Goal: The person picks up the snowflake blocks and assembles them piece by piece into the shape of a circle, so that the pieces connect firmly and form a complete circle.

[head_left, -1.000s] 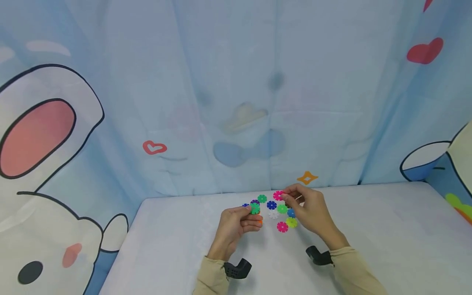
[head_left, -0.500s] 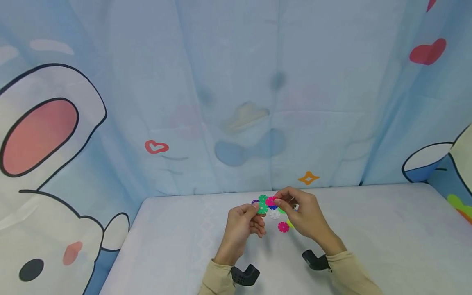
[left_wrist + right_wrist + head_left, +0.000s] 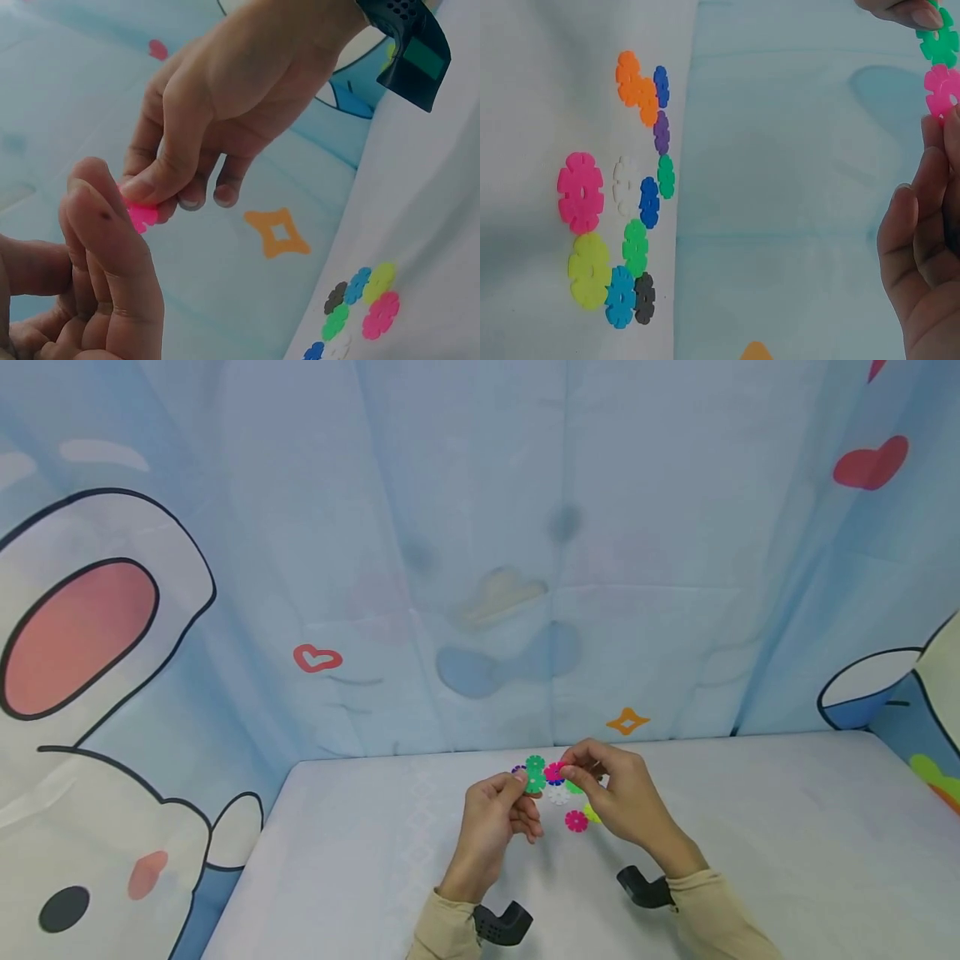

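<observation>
In the head view, my left hand point(image 3: 495, 827) pinches a green notched flower-shaped plastic disc point(image 3: 535, 782) between thumb and fingers. My right hand point(image 3: 626, 797) pinches a pink disc point(image 3: 553, 772) of the same kind. Both are held up above the far part of the table. From the right wrist, the pink disc point(image 3: 941, 90) meets the lower edge of the green one point(image 3: 939, 46); whether their slots interlock I cannot tell. In the left wrist view, my left fingers point(image 3: 112, 262) hide the green disc and part of the pink one point(image 3: 142, 217).
Loose discs lie on the white table point(image 3: 360, 843) near its far edge: pink point(image 3: 580, 193), yellow point(image 3: 589, 271), light blue point(image 3: 620, 298), black point(image 3: 645, 298), white point(image 3: 624, 185) and several others. Two orange discs point(image 3: 637, 88) touch or overlap. A printed curtain point(image 3: 480, 527) hangs behind the table.
Over the last second my right hand has brought the pink disc leftward, and my left hand has shifted right, so the two held discs meet. Since half a second ago little has moved.
</observation>
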`<control>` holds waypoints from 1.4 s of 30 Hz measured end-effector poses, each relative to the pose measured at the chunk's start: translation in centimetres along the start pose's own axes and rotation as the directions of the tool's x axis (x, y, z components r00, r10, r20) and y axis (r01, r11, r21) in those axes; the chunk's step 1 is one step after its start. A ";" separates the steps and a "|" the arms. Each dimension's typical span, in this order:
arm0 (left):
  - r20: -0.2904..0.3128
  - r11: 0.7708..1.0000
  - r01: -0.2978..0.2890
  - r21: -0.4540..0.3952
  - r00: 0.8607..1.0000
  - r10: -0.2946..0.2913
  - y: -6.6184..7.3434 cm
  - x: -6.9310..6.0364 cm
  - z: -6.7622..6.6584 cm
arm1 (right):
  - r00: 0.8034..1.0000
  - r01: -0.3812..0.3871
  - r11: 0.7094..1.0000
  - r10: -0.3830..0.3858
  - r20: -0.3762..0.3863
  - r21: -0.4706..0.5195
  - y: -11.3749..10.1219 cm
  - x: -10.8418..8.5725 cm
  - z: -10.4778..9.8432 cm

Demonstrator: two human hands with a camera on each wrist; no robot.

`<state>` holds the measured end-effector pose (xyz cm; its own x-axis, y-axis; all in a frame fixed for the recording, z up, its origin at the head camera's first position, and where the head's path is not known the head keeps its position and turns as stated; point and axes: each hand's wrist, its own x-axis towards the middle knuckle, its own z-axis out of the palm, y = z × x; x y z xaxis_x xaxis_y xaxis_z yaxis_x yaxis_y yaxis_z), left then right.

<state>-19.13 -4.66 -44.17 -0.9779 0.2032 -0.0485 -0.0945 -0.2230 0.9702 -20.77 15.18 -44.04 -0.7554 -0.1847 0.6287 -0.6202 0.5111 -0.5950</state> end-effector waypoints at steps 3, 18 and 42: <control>-0.002 1.000 -0.006 0.011 1.000 0.006 -0.1 -0.1 0.2 | 1.000 0.019 1.000 -0.019 0.004 0.001 0.1 0.0 0.0; -0.058 1.000 -0.006 -0.001 0.998 0.006 -0.3 0.0 0.7 | 0.993 0.087 0.995 -0.091 -0.074 -0.057 -0.4 -0.2 0.9; 0.033 0.999 -0.027 0.041 0.999 0.025 0.9 0.0 -1.2 | 0.903 -0.242 0.937 0.313 0.294 -0.253 2.6 -0.9 0.3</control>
<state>-19.43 -5.99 -43.57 -0.9733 0.2291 -0.0159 -0.0605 -0.1889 0.9801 -21.72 16.45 -46.32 -0.9385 -0.2535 0.2346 -0.3445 0.7362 -0.5826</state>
